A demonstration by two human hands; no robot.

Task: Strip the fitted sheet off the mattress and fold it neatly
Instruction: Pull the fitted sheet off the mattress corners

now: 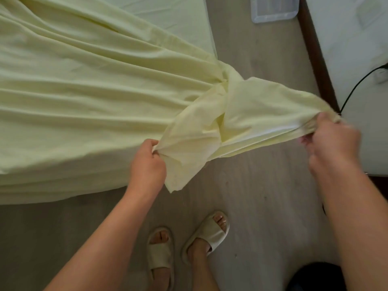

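A pale yellow fitted sheet (pixel 84 97) lies in long folds over the mattress, which fills the left and upper part of the view. One corner of the sheet is pulled off the bed and stretched out over the floor. My left hand (pixel 147 162) grips a bunched part of that corner at the mattress edge. My right hand (pixel 333 139) grips the gathered hem further right, holding it taut between the two hands. A loose flap hangs down below the left hand. The mattress itself is hidden under the sheet.
Grey wood-look floor (pixel 262 196) runs between the bed and a white piece of furniture with a dark edge (pixel 352 59) at the right. A black cable (pixel 357 85) hangs there. A clear plastic lid (pixel 275 9) lies at the top. My feet in beige slippers (pixel 184 244) stand below.
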